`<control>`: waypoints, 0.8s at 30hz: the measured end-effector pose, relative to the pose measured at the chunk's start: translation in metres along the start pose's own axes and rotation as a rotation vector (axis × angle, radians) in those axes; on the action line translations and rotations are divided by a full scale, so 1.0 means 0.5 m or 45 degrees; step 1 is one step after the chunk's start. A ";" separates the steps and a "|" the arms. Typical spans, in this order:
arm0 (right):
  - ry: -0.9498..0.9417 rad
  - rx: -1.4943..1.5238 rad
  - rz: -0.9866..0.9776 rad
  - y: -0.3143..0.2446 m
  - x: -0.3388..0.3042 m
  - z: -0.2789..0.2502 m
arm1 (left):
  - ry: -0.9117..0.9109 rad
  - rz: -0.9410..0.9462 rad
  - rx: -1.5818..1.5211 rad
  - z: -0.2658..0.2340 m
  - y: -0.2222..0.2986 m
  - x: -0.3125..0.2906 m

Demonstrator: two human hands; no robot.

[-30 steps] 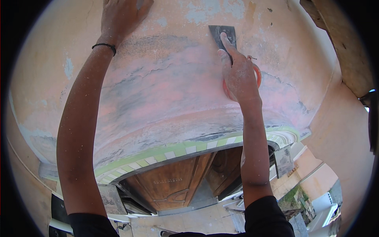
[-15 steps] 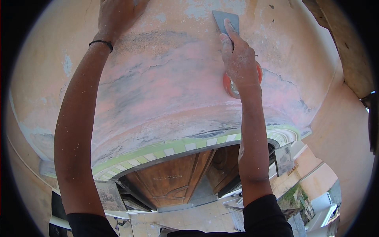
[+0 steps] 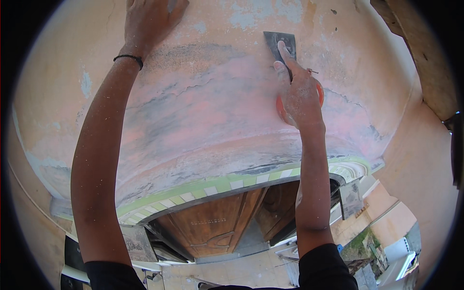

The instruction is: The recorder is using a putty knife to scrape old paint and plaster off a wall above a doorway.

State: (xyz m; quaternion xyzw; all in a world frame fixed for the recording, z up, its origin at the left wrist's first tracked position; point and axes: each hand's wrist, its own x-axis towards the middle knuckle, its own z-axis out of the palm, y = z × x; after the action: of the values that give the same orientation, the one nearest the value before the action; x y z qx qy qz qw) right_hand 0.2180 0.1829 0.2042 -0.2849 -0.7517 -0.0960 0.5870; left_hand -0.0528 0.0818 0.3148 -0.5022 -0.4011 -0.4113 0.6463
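Note:
My right hand (image 3: 302,96) is wrapped round a putty knife (image 3: 273,43), its index finger laid along the dark, flared blade. The blade's wide edge points up, over the peach-coloured wall (image 3: 208,113). Partly hidden behind that hand is a round object with a red rim (image 3: 283,112); its kind cannot be made out. High on the left, my left hand (image 3: 152,24) reaches up at the wall, a dark band round its wrist. Most of its fingers lie beyond the top edge, so whether it holds anything is hidden.
Pink and grey smeared patches and a crack cover the wall's middle. A nail (image 3: 313,71) sticks out beside my right hand. Below curves a green-and-white arch trim (image 3: 222,181) over wooden doors (image 3: 203,222). A wooden beam (image 3: 418,53) runs along the upper right.
My right hand has drawn the putty knife down a short way, and its blade has tilted, looking darker now. The left hand stays near the same spot. The whole view has shifted slightly.

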 end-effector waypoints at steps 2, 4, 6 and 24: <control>-0.023 -0.034 0.059 -0.020 0.032 -0.020 | 0.026 0.004 0.000 0.006 -0.005 -0.003; -0.093 -0.039 0.214 -0.033 0.058 -0.036 | 0.040 -0.004 0.001 0.000 0.002 -0.001; -0.100 -0.080 0.199 -0.024 0.019 -0.032 | -0.008 -0.022 -0.038 -0.008 0.000 0.007; -0.055 0.011 0.117 -0.039 0.064 -0.032 | -0.011 -0.033 0.036 0.001 0.008 0.003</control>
State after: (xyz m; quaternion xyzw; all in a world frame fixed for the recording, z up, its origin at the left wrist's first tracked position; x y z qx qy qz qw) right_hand 0.2157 0.1694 0.2424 -0.3186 -0.7506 -0.0595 0.5758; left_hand -0.0488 0.0825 0.3151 -0.4896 -0.4161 -0.4118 0.6461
